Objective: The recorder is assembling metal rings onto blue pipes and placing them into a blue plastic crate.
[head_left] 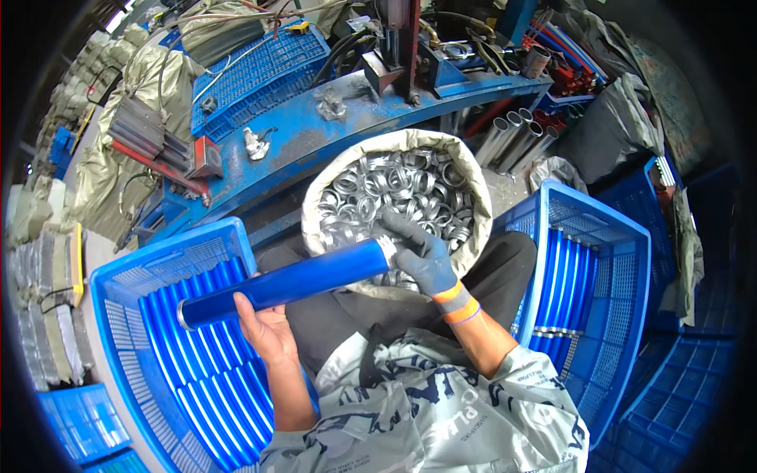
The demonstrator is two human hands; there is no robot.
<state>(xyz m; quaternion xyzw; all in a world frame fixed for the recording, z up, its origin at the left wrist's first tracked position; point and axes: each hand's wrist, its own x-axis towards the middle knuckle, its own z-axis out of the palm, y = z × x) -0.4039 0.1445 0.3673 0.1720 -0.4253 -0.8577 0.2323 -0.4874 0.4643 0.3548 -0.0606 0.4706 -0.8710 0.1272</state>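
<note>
A long blue tube (292,277) lies slantwise in front of me, its right end higher than its left. My left hand (270,329) is bare and grips it from below near the left part, thumb along the near side. A silver ring (182,314) caps the left end. My right hand (426,254), in a dark grey glove with an orange cuff, has thumb and fingers closed around a silver metal ring (385,247) at the right end. Behind that end stands a pale sack (479,185) filled with loose metal rings (371,189).
A blue crate (110,288) of blue tubes (209,339) stands at my left, another crate (631,236) of tubes at my right. Beyond the sack runs a blue metal bench (292,130) with clamp fixtures. Bare metal tubes (516,138) stand at its right end.
</note>
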